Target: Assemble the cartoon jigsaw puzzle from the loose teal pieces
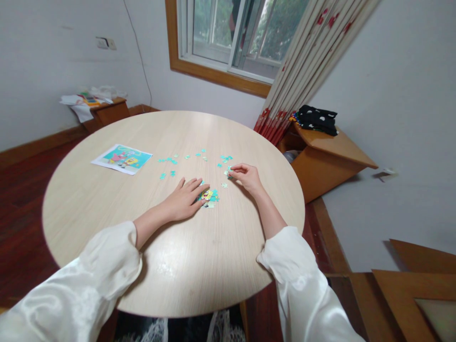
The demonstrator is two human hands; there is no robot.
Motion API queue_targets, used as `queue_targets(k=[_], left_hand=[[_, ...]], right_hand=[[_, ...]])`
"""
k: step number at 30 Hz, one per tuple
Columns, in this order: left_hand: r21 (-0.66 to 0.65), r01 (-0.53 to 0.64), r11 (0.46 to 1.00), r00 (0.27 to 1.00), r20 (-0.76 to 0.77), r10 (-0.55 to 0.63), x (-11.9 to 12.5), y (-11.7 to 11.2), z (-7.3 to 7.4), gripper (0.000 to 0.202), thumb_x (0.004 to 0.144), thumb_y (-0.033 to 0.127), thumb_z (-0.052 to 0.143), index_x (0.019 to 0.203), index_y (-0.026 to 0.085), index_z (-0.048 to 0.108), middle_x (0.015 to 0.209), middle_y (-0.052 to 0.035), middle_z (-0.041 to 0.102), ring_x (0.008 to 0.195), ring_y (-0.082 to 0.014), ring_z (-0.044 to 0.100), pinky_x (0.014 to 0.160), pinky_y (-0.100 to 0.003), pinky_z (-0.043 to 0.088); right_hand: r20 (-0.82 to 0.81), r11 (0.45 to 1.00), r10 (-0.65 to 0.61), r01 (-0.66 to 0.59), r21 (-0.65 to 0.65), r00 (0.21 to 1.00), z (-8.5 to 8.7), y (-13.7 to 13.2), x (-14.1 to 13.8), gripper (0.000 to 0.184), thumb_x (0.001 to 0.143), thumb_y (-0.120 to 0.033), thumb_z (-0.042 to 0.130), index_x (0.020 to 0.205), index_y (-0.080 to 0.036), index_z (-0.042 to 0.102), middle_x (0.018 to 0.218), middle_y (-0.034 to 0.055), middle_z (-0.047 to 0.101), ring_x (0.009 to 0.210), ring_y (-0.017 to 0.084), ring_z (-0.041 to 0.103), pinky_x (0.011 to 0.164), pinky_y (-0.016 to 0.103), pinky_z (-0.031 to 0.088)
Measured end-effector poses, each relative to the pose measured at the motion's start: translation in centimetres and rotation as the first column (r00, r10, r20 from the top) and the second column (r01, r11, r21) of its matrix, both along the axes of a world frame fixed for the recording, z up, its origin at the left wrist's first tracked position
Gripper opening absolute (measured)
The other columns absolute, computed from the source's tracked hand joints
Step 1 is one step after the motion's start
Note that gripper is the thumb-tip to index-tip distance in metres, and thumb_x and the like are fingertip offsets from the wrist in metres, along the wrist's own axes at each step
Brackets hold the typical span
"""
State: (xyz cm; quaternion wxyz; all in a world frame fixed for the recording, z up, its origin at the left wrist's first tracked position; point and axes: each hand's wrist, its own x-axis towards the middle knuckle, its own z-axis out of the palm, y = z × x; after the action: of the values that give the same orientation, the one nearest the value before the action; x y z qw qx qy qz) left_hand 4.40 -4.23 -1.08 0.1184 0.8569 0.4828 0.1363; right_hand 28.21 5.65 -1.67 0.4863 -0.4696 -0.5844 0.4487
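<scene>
Worktop edge: round worktop (107, 266); the near rim runs under both sleeves and the right rim is close to a wooden box (331, 156) beside the curtain (302, 71).
Open room: bare wood across the near half and far left; clutter only around the middle.
Left hand (185, 198): palm down, flat on the worktop, fingers stretched out together, gripping nothing; fingertips touch the joined patch (209, 196).
Right hand (246, 175): wrist low, knuckles raised, thumb and forefinger pinched on a small puzzle piece (230, 172), just above the surface.
Joined patch: centre of the worktop, between the two hands.
Loose pieces (170, 161): scattered in a band beyond the hands, apart from one another.
Picture sheet (122, 158): lies flat, well left of the hands.
</scene>
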Motion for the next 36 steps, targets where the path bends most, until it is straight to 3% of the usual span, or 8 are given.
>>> queue_targets(k=[8,16,22,29,36], left_hand=[[0.018,-0.036,0.999,0.995,-0.093,0.037,-0.3,0.4,-0.2,0.050,0.097,0.041,0.030,0.139,0.017,0.043,0.150,-0.0155,0.037,0.140,-0.0299,0.031,0.113,-0.057,0.018],[0.017,-0.068,0.998,0.994,-0.081,0.069,-0.5,0.7,-0.2,0.050,0.096,0.040,0.031,0.138,0.015,0.043,0.149,-0.0179,0.038,0.140,-0.0311,0.029,0.113,-0.058,0.018],[0.032,-0.079,0.996,0.996,-0.045,0.080,-0.7,0.9,-0.4,0.048,0.096,0.039,0.033,0.135,0.016,0.045,0.147,-0.0179,0.041,0.139,-0.0307,0.032,0.112,-0.059,0.019],[0.020,-0.075,0.997,0.997,-0.011,0.075,-0.8,0.9,-0.6,0.047,0.095,0.040,0.034,0.134,0.016,0.045,0.147,-0.0177,0.041,0.139,-0.0312,0.033,0.112,-0.059,0.020],[0.041,-0.092,0.995,0.992,0.090,0.088,-0.8,1.1,-0.5,0.042,0.094,0.034,0.034,0.129,0.015,0.049,0.141,-0.0175,0.048,0.135,-0.0278,0.039,0.112,-0.057,0.023]], right_hand=[[0.036,0.995,0.100,-0.099,-0.017,0.994,1.0,-1.1,-0.4,0.028,0.047,-0.031,0.083,0.059,-0.018,0.062,0.061,-0.0014,0.062,0.059,0.012,0.056,0.063,0.030,0.049],[-0.007,0.974,0.201,-0.200,-0.110,0.980,1.0,-1.4,-0.7,0.028,0.049,-0.029,0.081,0.067,-0.016,0.063,0.065,0.0011,0.066,0.064,0.015,0.064,0.067,0.031,0.049],[0.041,0.965,0.250,-0.246,-0.096,0.967,1.1,-1.4,-0.7,0.029,0.052,-0.028,0.079,0.073,-0.018,0.063,0.064,-0.0001,0.065,0.061,0.014,0.063,0.063,0.030,0.050],[0.146,0.994,0.086,-0.095,0.054,0.985,-0.5,0.4,0.1,0.038,0.060,-0.030,0.069,0.095,-0.016,0.070,0.074,0.0012,0.063,0.067,0.013,0.058,0.071,0.032,0.051],[0.219,0.971,-0.227,0.204,0.125,0.949,-1.9,2.5,2.1,0.034,0.059,-0.026,0.069,0.091,-0.014,0.070,0.073,0.0037,0.066,0.068,0.016,0.060,0.075,0.036,0.053]])
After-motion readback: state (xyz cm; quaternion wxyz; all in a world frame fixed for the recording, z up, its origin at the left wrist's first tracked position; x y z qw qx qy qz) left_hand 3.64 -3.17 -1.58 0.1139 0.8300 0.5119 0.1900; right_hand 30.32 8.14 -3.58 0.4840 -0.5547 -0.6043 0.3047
